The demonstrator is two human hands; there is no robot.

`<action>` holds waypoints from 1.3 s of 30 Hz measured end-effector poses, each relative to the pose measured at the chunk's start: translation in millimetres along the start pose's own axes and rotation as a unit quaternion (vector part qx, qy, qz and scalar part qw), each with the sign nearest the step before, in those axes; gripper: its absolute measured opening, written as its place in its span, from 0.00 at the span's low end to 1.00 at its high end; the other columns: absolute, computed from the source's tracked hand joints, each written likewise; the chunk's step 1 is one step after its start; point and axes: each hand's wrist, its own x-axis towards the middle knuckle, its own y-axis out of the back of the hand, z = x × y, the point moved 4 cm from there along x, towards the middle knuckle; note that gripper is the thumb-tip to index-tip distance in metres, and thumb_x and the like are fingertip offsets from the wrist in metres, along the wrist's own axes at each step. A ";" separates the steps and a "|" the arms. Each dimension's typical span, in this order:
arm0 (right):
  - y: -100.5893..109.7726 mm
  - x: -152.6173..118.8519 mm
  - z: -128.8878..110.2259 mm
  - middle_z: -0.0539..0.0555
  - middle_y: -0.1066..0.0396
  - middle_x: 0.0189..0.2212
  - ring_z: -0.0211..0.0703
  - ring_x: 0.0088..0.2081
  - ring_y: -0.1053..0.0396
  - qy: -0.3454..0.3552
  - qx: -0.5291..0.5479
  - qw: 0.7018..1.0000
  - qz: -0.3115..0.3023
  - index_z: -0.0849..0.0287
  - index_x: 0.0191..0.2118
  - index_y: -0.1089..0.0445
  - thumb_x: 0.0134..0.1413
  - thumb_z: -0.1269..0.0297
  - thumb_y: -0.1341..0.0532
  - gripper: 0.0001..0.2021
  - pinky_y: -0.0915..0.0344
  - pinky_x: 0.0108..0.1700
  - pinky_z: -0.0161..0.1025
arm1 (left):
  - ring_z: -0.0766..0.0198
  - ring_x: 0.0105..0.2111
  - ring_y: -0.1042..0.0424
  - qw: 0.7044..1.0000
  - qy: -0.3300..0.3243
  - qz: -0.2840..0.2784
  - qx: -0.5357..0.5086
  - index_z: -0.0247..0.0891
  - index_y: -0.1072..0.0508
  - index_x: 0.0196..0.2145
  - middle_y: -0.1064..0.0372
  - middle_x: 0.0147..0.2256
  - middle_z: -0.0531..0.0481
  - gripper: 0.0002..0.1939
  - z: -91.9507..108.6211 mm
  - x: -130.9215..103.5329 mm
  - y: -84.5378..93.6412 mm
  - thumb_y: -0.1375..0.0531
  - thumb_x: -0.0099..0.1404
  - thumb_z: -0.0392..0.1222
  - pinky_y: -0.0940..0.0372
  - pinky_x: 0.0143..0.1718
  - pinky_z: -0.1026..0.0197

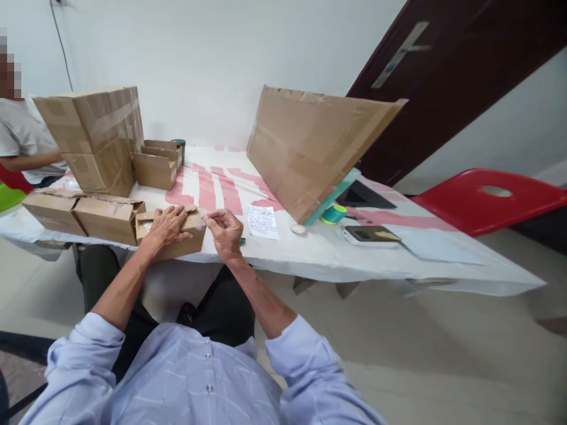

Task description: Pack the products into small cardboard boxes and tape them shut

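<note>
A small cardboard box (177, 247) lies at the table's front edge, with clear tape on its top. My left hand (168, 225) rests spread on top of this box, palm down. At the box's right end, my right hand (225, 232) has its thumb and fingertips pinched together; what they hold is too small to make out, beside a bit of clear tape. Two more small boxes, a middle one (106, 218) and a far left one (53, 211), stand in line to the left. A printed paper sheet (263, 222) lies right of my right hand.
Behind are stacked large boxes (97, 136), open small boxes (155, 168) and a big leaning cardboard piece (310, 141). A tape roll (333, 214), a phone (372, 234) on a white object and a red chair (487, 198) are rightward. A person (26, 139) sits at left.
</note>
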 end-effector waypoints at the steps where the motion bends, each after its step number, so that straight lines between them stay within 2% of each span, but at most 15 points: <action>1: 2.7 2.5 -5.4 0.49 0.23 0.31 0.42 0.34 0.26 0.000 0.009 1.000 0.003 0.53 0.33 0.27 0.54 0.49 0.28 0.14 0.27 0.43 0.43 | 0.37 0.68 0.37 1.000 0.001 -0.002 -0.001 0.40 0.28 0.62 0.35 0.70 0.34 0.27 -0.9 1.5 0.8 0.33 0.71 0.54 0.41 0.65 0.36; 5: 17.3 15.0 -22.9 0.50 0.21 0.32 0.43 0.35 0.25 -0.018 0.022 1.000 -0.013 0.53 0.35 0.26 0.52 0.50 0.26 0.15 0.26 0.42 0.43 | 0.37 0.68 0.37 1.000 0.003 -0.007 -0.007 0.41 0.28 0.63 0.36 0.71 0.34 0.27 -5.1 5.6 3.9 0.33 0.71 0.54 0.42 0.65 0.36; 9: 37.1 22.9 -28.7 0.51 0.20 0.33 0.45 0.38 0.22 -0.032 0.028 0.999 -0.009 0.53 0.35 0.27 0.50 0.50 0.26 0.15 0.24 0.44 0.44 | 0.38 0.68 0.37 1.000 -0.001 0.002 -0.007 0.42 0.29 0.64 0.36 0.71 0.34 0.28 -8.8 7.5 6.0 0.33 0.71 0.53 0.43 0.65 0.36; 14: 52.2 23.2 -22.8 0.50 0.19 0.34 0.44 0.37 0.22 -0.041 0.041 0.998 0.001 0.53 0.35 0.26 0.49 0.54 0.26 0.13 0.24 0.43 0.44 | 0.37 0.68 0.35 1.000 0.009 0.022 -0.020 0.41 0.27 0.65 0.36 0.71 0.33 0.30 -12.4 8.5 8.8 0.32 0.70 0.53 0.42 0.66 0.35; 19: 71.8 19.7 -3.9 0.50 0.19 0.33 0.44 0.37 0.23 -0.052 0.020 0.998 0.011 0.52 0.34 0.27 0.49 0.55 0.28 0.11 0.24 0.43 0.43 | 0.35 0.68 0.32 0.998 0.010 0.049 -0.024 0.42 0.24 0.63 0.34 0.70 0.34 0.28 -21.0 10.9 11.2 0.32 0.68 0.54 0.40 0.67 0.36; 22: 104.7 19.4 12.9 0.51 0.20 0.34 0.46 0.37 0.23 -0.045 -0.019 0.998 0.037 0.53 0.34 0.26 0.49 0.55 0.30 0.10 0.25 0.45 0.44 | 0.34 0.67 0.32 0.997 0.003 0.068 -0.023 0.42 0.23 0.62 0.33 0.70 0.34 0.29 -26.9 14.2 11.9 0.34 0.69 0.56 0.39 0.67 0.36; 25: 156.7 25.7 30.9 0.52 0.21 0.32 0.47 0.37 0.25 -0.030 -0.077 0.992 0.091 0.54 0.33 0.27 0.48 0.54 0.32 0.11 0.27 0.44 0.44 | 0.35 0.68 0.32 0.997 -0.007 0.071 -0.019 0.43 0.23 0.63 0.33 0.70 0.35 0.28 -28.9 15.4 11.7 0.36 0.70 0.57 0.39 0.67 0.36; 29: 235.9 51.1 53.1 0.52 0.25 0.30 0.45 0.34 0.29 -0.002 -0.165 0.969 0.183 0.54 0.32 0.29 0.46 0.53 0.36 0.11 0.30 0.41 0.43 | 0.37 0.67 0.32 0.997 0.004 0.075 -0.013 0.43 0.23 0.62 0.32 0.69 0.36 0.28 -30.0 15.0 11.6 0.38 0.70 0.58 0.40 0.67 0.37; 32: 280.9 78.0 70.1 0.50 0.28 0.28 0.44 0.33 0.33 -0.001 -0.209 0.952 0.223 0.54 0.33 0.32 0.46 0.55 0.39 0.09 0.32 0.40 0.41 | 0.36 0.67 0.32 0.996 -0.003 0.084 -0.020 0.43 0.23 0.62 0.31 0.68 0.36 0.28 -28.9 13.9 13.0 0.39 0.70 0.58 0.41 0.67 0.36; 35: 306.3 102.3 88.3 0.49 0.30 0.28 0.44 0.33 0.33 -0.012 -0.230 0.944 0.235 0.53 0.33 0.34 0.47 0.58 0.40 0.07 0.32 0.41 0.41 | 0.35 0.67 0.31 0.996 -0.003 0.087 -0.022 0.41 0.23 0.61 0.31 0.68 0.34 0.28 -27.1 11.4 16.0 0.40 0.70 0.57 0.40 0.66 0.33; 39: 320.6 122.2 113.3 0.50 0.28 0.32 0.45 0.37 0.31 -0.027 -0.265 0.933 0.243 0.53 0.35 0.34 0.46 0.61 0.42 0.07 0.31 0.47 0.42 | 0.34 0.66 0.30 0.995 -0.008 0.100 -0.025 0.45 0.22 0.61 0.29 0.66 0.35 0.26 -24.0 8.0 20.4 0.39 0.70 0.57 0.37 0.63 0.33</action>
